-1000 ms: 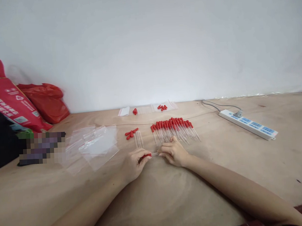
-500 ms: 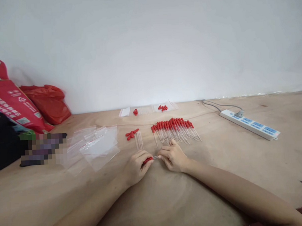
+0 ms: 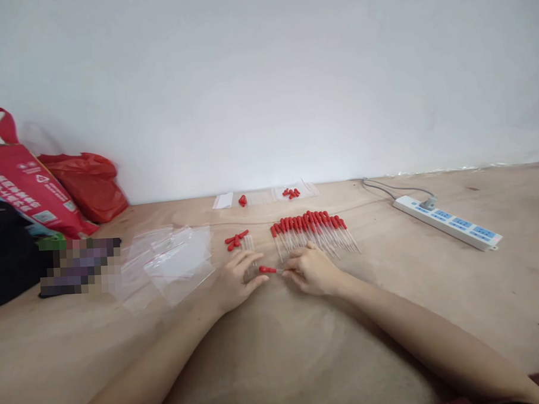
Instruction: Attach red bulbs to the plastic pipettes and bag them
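My right hand [image 3: 312, 270] pinches the clear tube of a dropper [image 3: 267, 269], whose red rubber bulb points left. Thumb and fingers apart, my left hand [image 3: 237, 281] is just left of that bulb and holds nothing. Behind the left hand lie several loose red bulbs [image 3: 235, 240] and a few clear glass tubes [image 3: 248, 243], partly covered by its fingers. Beyond the right hand, a row of red-bulbed droppers [image 3: 306, 223] lies side by side, tips toward me.
Clear zip bags [image 3: 178, 259] lie to the left, beside a pixelated dark object [image 3: 80, 267] and red bags [image 3: 85, 180]. At the wall are a bag with red bulbs [image 3: 291, 193] and more tubes [image 3: 259, 197]. A power strip [image 3: 449, 221] with a grey cable is at right.
My left hand has let go of the red bulb and opened, moving slightly left. The right hand still holds the dropper, now a little farther from me.
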A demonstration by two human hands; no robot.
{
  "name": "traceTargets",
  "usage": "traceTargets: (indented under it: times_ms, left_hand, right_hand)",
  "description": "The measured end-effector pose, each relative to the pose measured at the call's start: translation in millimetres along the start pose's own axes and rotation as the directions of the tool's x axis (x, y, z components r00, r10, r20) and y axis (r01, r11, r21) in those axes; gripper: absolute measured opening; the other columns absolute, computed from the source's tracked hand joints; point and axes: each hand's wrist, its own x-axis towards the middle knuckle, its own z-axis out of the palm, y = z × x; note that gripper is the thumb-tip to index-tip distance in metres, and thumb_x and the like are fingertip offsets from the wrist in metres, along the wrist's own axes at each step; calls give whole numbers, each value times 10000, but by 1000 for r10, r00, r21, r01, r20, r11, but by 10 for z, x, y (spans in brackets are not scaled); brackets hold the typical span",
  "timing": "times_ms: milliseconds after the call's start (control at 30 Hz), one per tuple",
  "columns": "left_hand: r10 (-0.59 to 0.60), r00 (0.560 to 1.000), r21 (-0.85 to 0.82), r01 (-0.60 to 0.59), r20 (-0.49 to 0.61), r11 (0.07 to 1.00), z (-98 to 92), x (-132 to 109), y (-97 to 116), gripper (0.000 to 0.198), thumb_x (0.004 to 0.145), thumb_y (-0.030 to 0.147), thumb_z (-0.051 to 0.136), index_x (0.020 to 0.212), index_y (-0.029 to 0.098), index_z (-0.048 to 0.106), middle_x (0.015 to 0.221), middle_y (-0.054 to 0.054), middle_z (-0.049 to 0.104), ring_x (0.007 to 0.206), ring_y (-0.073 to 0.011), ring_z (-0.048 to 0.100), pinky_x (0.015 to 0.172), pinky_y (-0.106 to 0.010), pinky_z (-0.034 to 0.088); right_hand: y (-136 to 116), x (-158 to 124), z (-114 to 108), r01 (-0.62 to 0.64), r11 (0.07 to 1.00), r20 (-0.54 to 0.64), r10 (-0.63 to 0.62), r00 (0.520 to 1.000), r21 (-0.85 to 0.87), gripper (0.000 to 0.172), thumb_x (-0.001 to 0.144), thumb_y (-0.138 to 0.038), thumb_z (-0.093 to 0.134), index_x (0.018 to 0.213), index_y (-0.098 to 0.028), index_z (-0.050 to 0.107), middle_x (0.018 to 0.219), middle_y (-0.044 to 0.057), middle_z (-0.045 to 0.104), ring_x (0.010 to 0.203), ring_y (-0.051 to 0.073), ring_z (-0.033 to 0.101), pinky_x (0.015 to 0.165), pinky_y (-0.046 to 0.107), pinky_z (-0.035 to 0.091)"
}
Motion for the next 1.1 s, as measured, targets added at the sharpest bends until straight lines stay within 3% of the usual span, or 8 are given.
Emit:
traceTargets:
  times_ms: [67,167,267,400,567,800,933,1100]
  left_hand:
    - [-108,990,78,115,-86,990,-32,17,-138,293,778,346,548,1017,177,545,979,-79,574,926,-220,540,824,-362,431]
    - [-238,953,169,270,-187,948,-84,27,-316,207,776,300,522,937,180,573,914,-65,581,882,-226,545,814,-376,429]
    - [-325,925,248,368,-197,896,-146,28,-438,233,747,287,534,941,168,587,912,-75,574,889,-246,534,819,-384,425]
    - [-469,875,318,481,-117,817,-222,89,-549,335,765,310,503,1038,132,580,1023,-109,544,983,-262,503,880,-372,394]
    - [-543,839,329,506,24,797,-202,304,-661,351,848,294,371,1115,171,561,1110,-81,554,1045,-221,487,926,-321,353]
    - [-590,788,309,525,176,793,-94,625,-729,283,818,356,440,971,228,640,839,-34,664,860,-211,579,731,-265,412]
    - [-632,755,289,574,174,766,-27,683,-621,193,777,286,505,896,207,634,767,-16,660,718,-172,590,619,-226,398]
    - [-675,730,240,640,108,730,83,690,-453,171,769,256,519,904,178,588,840,-43,647,726,-167,583,579,-220,384]
  right_hand:
    - [49,83,-13,-170,983,-12,172,985,67,215,835,-260,435,820,-190,638,753,30,638,683,140,549,649,258,285]
    - [100,274,29,-409,903,-85,421,903,132,241,838,-292,410,955,-189,593,800,38,656,714,162,583,623,248,311]
    - [93,486,116,-518,853,-141,522,841,66,264,821,-265,411,1030,-156,528,851,74,661,783,196,594,659,275,310]
    - [71,671,235,-560,827,-106,554,826,-38,224,791,-209,416,985,-132,499,848,97,657,804,213,593,724,316,287]
    - [95,691,295,-545,834,-116,535,837,-81,187,786,-229,416,915,-136,515,851,106,656,797,214,592,739,331,265]
    - [-44,696,308,-430,902,-135,422,897,-42,204,805,-281,404,831,-165,570,873,74,657,818,195,586,746,333,247]
    - [-158,744,340,-421,907,-92,417,904,-25,257,801,-365,432,833,-164,589,849,75,663,805,199,589,764,348,247]
    - [-160,755,350,-475,879,-15,475,880,-32,315,801,-409,432,844,-153,610,837,102,664,817,221,593,787,373,247]
